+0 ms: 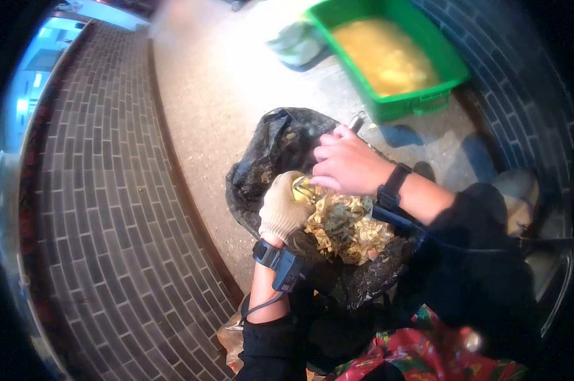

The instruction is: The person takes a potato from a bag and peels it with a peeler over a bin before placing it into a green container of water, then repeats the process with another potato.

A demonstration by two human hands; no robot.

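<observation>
Working over a crumpled black plastic bag (261, 149), both hands are meeting at a small pale-yellow piece (304, 189). Left hand (283, 206), in an off-white knitted glove, is wrapping its fingers round the piece; only part of it is showing. Right hand (347, 162), bare, is curling round a slim tool with a silver metal handle (356, 122); handle end is poking out the far side of the fist, working end I can't make out. Piece is sitting just above a heap of curly cream-yellow scraps (347, 233) lying in the bag. Rectangular green plastic tub (381, 108) is standing just beyond, holding blurred yellowish contents.

My read: glove is doing the anchoring, so it should be gripping firmly, fingertips tucking clear of the tool's path. Short, shallow strokes, turning the piece between them, scraps dropping into the bag.
</observation>
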